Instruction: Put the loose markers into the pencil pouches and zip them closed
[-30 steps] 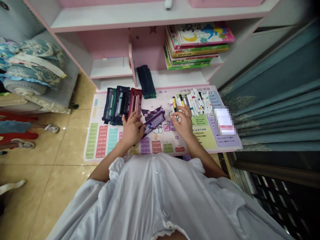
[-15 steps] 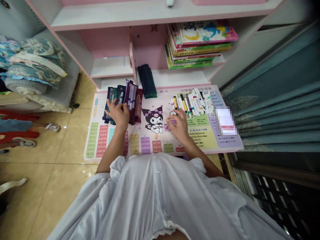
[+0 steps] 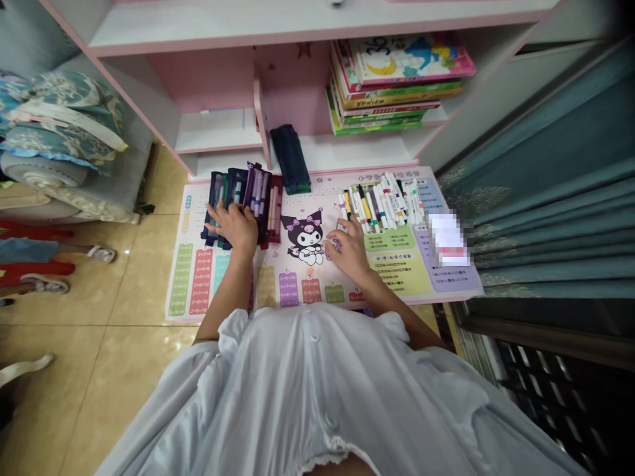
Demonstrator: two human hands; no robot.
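My left hand (image 3: pixel 237 228) lies over the near part of several mesh pencil pouches, its fingers spread and nothing gripped. Markers show through the mesh of the dark blue pouch (image 3: pixel 214 210), the purple pouch (image 3: pixel 255 192) and the dark red pouch (image 3: pixel 274 215), which lie side by side. My right hand (image 3: pixel 350 250) hovers over or rests on the printed desk mat (image 3: pixel 317 291), fingers apart; I cannot tell if it touches. Just beyond its fingertips a row of loose white markers (image 3: pixel 384 203) with coloured caps lies on the mat.
Another dark pouch (image 3: pixel 290 158) lies at the back, partly on the shelf. A stack of books (image 3: pixel 391 86) stands on the right shelf. A blurred white item (image 3: pixel 450 239) sits at the mat's right edge, near the curtain (image 3: pixel 546 178). A person's feet (image 3: pixel 102 253) show at left.
My left hand's fingers have come slightly lower and flatter over the pouches. My right hand has shifted a little to the left. The markers have stayed where they were.
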